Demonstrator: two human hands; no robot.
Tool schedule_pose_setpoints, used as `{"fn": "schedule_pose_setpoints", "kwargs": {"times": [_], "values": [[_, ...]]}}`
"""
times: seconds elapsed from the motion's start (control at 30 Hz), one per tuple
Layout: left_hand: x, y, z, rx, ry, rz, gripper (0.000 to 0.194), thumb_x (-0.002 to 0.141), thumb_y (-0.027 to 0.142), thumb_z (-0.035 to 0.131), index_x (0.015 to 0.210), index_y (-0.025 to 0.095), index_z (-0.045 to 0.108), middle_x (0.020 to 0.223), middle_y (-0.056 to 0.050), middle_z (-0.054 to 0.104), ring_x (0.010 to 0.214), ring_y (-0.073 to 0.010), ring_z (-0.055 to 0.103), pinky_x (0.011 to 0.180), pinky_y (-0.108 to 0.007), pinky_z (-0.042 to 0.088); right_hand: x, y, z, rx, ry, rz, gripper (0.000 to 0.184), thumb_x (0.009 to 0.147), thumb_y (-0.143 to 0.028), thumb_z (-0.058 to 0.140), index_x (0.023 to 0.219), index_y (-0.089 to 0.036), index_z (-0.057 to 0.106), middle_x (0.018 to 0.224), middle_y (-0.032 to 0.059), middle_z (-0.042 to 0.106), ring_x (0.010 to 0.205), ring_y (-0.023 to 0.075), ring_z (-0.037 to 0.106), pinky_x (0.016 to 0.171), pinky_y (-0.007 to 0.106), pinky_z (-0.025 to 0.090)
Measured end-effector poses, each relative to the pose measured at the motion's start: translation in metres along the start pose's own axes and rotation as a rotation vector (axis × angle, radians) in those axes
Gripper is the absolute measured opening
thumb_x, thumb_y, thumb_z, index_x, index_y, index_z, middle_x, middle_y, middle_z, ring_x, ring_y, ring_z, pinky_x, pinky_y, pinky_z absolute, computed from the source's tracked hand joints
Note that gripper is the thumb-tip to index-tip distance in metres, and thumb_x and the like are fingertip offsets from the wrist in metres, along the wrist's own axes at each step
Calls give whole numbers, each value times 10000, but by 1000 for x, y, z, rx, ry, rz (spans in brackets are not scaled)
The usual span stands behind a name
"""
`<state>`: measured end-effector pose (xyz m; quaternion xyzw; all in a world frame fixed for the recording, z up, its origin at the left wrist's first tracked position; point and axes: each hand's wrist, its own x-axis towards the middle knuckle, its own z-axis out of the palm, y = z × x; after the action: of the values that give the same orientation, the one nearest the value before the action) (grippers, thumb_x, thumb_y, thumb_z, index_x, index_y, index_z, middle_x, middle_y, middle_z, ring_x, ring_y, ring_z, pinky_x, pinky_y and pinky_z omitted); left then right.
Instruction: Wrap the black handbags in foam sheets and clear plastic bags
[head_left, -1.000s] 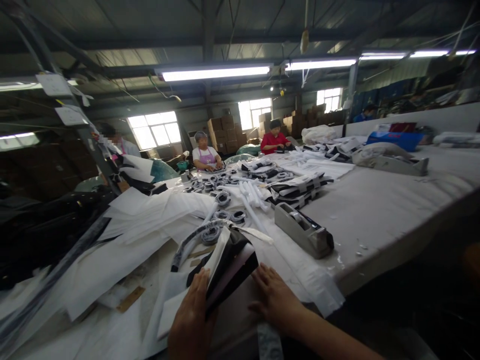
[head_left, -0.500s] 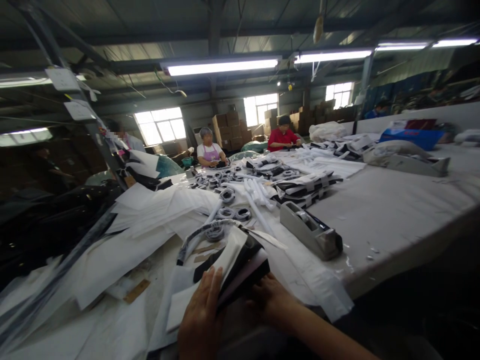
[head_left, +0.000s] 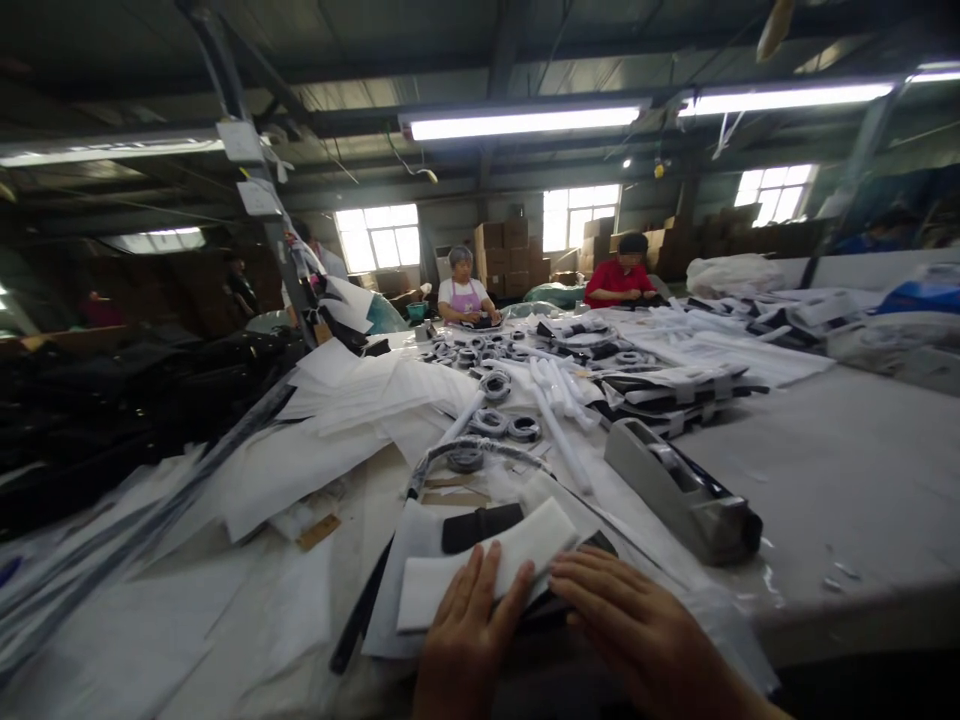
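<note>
A strip of white foam [head_left: 487, 565] lies across a black piece [head_left: 480, 526] and a thin white sheet [head_left: 420, 535] at the table's near edge. My left hand [head_left: 472, 625] rests on the foam strip with its fingers spread. At the strip's right end, my right hand [head_left: 637, 620] lies with fingers stretched out, over dark material that it partly hides. A curved black tube in clear wrap [head_left: 427, 465] arches just behind the pieces. What lies under my palms is hidden.
A grey tape dispenser [head_left: 675, 495] stands to the right. White foam sheets [head_left: 360, 400] are heaped on the left, beside a slanting metal post [head_left: 277, 240]. Wrapped black rings [head_left: 491, 422] and stacked black-and-white pieces [head_left: 675, 390] lie farther back. Two people work across the table.
My view has swung left. The tilted black and white pieces now lie flatter. My right hand has come from beside and under them to their top; my left fingers have spread.
</note>
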<state>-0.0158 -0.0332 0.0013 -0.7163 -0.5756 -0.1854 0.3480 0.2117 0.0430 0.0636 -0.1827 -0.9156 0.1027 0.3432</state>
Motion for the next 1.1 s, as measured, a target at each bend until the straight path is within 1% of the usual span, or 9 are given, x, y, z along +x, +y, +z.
{"fn": "schedule_pose_setpoints", "kwargs": {"times": [0.13,0.23,0.3,0.4,0.5,0.67,0.77,0.93,1.1], "values": [[-1,7,0,27,-15,45,605,960,78,452,1485,364,355,1399,-69,580,1291,-260,531,984,-354,545,42,17,-3,7,-15,103,340,979,-190,434,1199,-213,693,1165,93,727,1076,208,679,942,311,538],[-6,7,-2,52,-11,48,563,978,113,439,1477,365,373,1365,-71,610,1266,-256,555,966,-345,555,86,37,7,-16,-171,300,300,982,-216,459,1167,-205,695,1150,81,725,1057,209,674,956,312,504],[-9,5,-4,64,2,47,534,983,137,449,1461,371,405,1334,-66,634,1240,-253,579,950,-340,566,115,54,19,-40,-286,395,239,941,-207,557,1127,-189,705,1083,80,743,1010,215,685,925,314,510],[-13,3,-6,66,35,34,507,968,149,504,1420,378,470,1290,-59,664,1208,-249,606,929,-327,576,149,81,43,-85,-445,517,129,903,-242,652,967,-149,715,919,68,744,870,198,698,835,337,547],[-15,4,-4,48,75,8,487,958,173,543,1398,377,501,1263,-63,678,1184,-253,621,915,-323,582,172,99,67,-129,-585,657,212,949,-338,618,994,-138,669,948,45,703,812,167,678,761,351,574],[-16,9,9,59,165,-28,432,967,245,551,1369,401,529,1211,-43,705,1132,-240,655,865,-297,599,189,106,97,-189,-621,786,290,947,-342,619,1176,-164,613,1207,84,625,1038,229,632,882,436,547],[-16,10,16,68,235,-47,400,965,265,559,1339,406,558,1179,-45,723,1089,-236,682,824,-294,609,191,112,103,-167,-629,872,294,945,-326,624,1185,-158,606,1200,86,624,1023,226,636,866,434,555],[-15,11,16,45,259,-65,384,964,249,556,1313,406,585,1179,-45,722,1097,-235,678,835,-302,608,187,126,96,49,-621,916,226,953,-318,615,1104,-150,634,1079,54,659,888,183,659,760,350,580],[-16,11,11,36,213,-58,398,970,244,538,1338,395,565,1208,-54,707,1129,-248,659,851,-320,610,177,123,79,334,-464,828,204,951,-300,621,1070,-135,630,1015,44,662,826,158,656,713,323,576]]}}
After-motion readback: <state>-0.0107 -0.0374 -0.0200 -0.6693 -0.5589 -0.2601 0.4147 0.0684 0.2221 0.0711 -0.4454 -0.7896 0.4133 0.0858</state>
